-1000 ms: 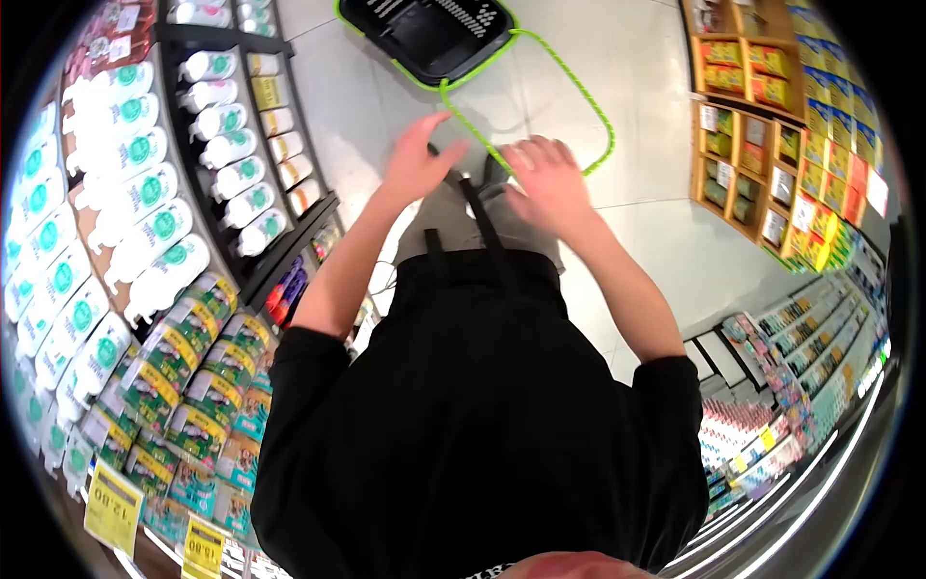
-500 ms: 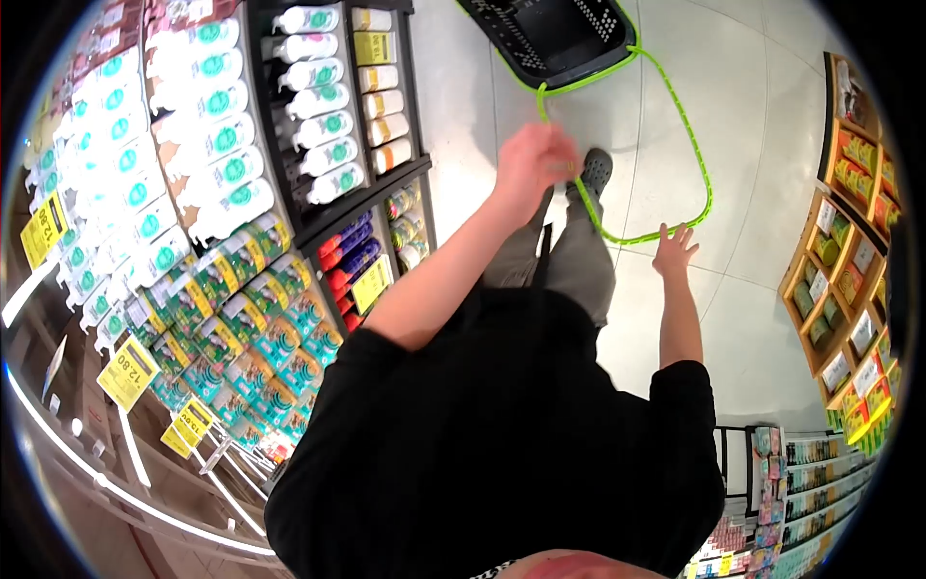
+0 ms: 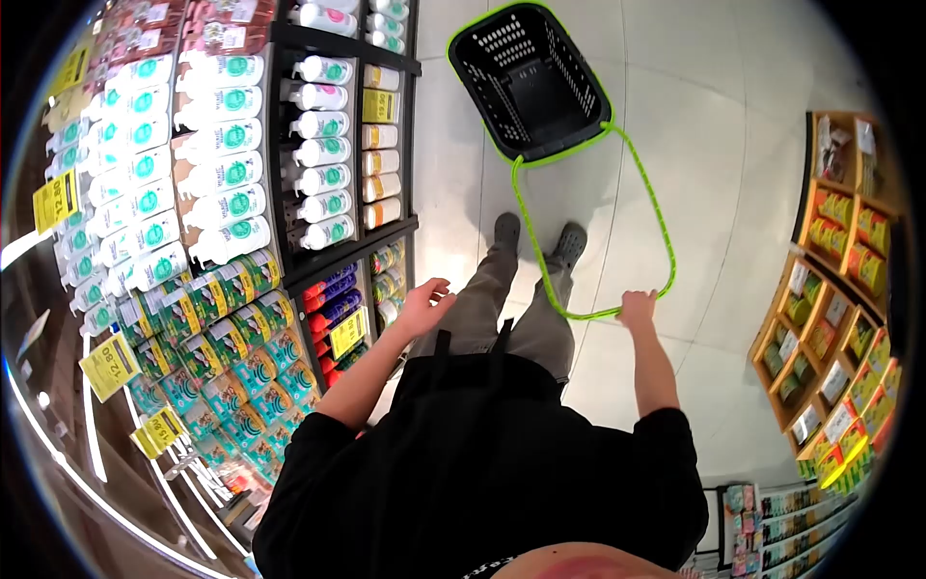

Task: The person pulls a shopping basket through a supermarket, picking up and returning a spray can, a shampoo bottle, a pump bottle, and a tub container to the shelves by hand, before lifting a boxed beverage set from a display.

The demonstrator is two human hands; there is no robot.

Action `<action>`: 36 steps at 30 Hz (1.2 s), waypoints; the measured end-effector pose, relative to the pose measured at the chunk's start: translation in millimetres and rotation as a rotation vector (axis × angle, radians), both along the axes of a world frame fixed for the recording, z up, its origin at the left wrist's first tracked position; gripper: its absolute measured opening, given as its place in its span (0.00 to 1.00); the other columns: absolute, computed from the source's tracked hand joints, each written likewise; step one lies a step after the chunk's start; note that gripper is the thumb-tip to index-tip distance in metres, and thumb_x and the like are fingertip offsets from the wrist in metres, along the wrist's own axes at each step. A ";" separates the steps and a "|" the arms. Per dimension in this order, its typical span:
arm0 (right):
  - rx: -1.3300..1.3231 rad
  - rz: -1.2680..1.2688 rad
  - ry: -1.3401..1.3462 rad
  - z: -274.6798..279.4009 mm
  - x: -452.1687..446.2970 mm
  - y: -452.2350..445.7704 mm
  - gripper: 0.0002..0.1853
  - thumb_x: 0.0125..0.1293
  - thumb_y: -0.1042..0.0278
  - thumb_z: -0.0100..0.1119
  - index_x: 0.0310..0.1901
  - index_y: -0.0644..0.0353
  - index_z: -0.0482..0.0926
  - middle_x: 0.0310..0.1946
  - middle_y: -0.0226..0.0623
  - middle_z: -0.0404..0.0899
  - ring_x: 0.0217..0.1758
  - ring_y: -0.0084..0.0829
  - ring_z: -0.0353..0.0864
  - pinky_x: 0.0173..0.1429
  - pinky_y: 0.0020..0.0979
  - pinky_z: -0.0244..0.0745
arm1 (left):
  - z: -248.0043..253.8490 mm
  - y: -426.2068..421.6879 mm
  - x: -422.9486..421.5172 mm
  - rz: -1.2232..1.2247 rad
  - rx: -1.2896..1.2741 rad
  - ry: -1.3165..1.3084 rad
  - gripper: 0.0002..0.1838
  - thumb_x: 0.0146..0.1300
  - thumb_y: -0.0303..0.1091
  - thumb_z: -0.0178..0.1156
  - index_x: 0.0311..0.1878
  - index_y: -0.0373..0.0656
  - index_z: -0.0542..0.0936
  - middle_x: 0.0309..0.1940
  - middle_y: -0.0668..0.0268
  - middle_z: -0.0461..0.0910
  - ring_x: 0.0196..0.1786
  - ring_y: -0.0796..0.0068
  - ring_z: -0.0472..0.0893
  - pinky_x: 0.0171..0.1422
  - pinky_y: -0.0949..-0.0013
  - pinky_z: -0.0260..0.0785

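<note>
1. The black plastic shopping basket with perforated walls and a lime-green rim (image 3: 545, 96) is on the pale grey tiled floor (image 3: 714, 183), ahead of the dark grey clog-style shoes (image 3: 571, 243), its hollow facing up.

2. A long, lime-green looped handle (image 3: 590, 316) joins the basket at two places on the near rim and stretches back toward the person. That length probably explains the posture: the loop can be held from standing height with the basket down at floor level.

3. The right hand (image 3: 637, 309) has the far end of this loop, near its right-hand corner. Its grip looks closed, with the fingers folded over the bar; the thumb's place cannot be made out. Holding it off-centre seems to leave the rest of the loop slanting across the front of the legs.

4. The left hand (image 3: 424, 307) hangs near the left thigh, its grip half-curled, fingers loosely bent and apart, with nothing visible in it. It is near the tall black-framed shelf unit (image 3: 413, 145), though the wide lens hides whether any gap is left.

5. On that unit, white pump bottles with round teal labels (image 3: 328, 151) are ranked in rows, labels outward, presumably for easy reading. A pale wooden cubby rack with bright packets (image 3: 820, 299) stands well apart on the right.
</note>
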State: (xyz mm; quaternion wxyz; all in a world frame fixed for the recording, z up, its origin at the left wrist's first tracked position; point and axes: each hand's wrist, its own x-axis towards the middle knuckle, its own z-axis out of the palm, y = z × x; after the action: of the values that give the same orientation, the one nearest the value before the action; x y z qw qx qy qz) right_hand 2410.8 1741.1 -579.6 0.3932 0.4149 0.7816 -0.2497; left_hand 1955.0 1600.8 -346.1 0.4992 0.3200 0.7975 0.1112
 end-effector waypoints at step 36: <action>0.106 -0.137 0.590 218.1 -513.8 414.6 0.20 0.51 0.50 0.71 0.37 0.57 0.80 0.35 0.45 0.85 0.42 0.51 0.85 0.46 0.48 0.80 | -37.9 406.0 -377.6 0.408 0.474 0.146 0.25 0.60 0.48 0.67 0.55 0.41 0.80 0.41 0.49 0.86 0.47 0.47 0.85 0.55 0.54 0.75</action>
State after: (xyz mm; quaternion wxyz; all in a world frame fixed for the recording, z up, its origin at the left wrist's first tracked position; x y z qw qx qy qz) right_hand 1897.0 2155.7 -361.5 0.1094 0.3962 0.8441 -0.3442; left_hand 1577.4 2006.8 -384.0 0.3194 0.2679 0.8310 0.3684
